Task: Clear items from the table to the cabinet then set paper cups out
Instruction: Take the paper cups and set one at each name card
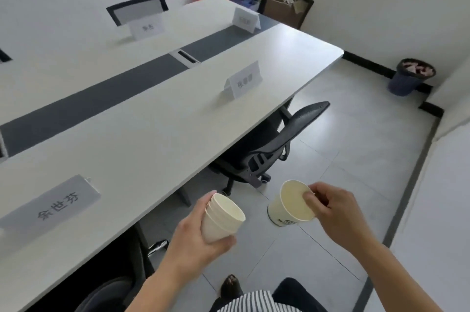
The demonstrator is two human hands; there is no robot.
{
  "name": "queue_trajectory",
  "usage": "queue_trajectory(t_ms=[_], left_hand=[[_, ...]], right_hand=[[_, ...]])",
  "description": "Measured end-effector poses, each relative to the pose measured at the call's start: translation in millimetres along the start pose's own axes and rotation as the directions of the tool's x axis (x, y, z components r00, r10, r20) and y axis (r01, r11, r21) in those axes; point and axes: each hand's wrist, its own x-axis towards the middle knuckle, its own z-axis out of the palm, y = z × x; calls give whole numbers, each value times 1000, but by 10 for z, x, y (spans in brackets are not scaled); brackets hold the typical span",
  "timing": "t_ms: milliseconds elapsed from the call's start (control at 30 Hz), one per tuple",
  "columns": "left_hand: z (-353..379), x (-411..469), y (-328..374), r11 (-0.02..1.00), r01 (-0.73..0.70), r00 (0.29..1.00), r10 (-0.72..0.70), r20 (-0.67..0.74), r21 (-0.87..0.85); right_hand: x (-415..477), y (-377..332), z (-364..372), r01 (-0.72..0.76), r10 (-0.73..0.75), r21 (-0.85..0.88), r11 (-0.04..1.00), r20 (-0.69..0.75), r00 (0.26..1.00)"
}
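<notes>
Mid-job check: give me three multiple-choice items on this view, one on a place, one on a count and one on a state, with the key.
1. Where is the single cup?
A. inside the bin
B. on a chair seat
C. pinched in the right hand, above the floor

2. How many name cards show on the table?
A. two
B. four
C. seven

3. What is the left hand doing?
A. holding a stack of cups in its grip
B. lying flat and empty
C. pushing a chair

Key:
1 C, thumb and fingers pinch its rim, clear of the table edge.
2 B, two stand on the near side and two on the far side.
3 A, its fingers curl round the nested cups.
</notes>
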Motion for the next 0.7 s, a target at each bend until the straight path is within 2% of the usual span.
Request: queue_trajectory(t_ms=[200, 400, 467, 600, 700], left_hand=[[-291, 394, 69, 993, 87, 968, -102, -231, -76], [-422, 656, 33, 962, 222, 840, -271, -470, -157], [-424, 759, 77, 950, 252, 803, -312, -508, -185], [-414, 772, 153, 919, 288, 707, -394, -587, -271], [-416, 608, 89, 871, 323, 588, -492, -642, -371]], right_hand=[[971, -271, 164, 94, -81, -53, 994, 216, 973], [2086, -716, 506, 302, -248, -77, 950, 399, 883], [2419, -893, 689, 390, -302, -111, 914, 455, 838], [2867, -1341, 1165, 584, -416, -116, 804, 593, 690], [3011, -1733, 1587, 688, -476, -83, 721, 663, 578]])
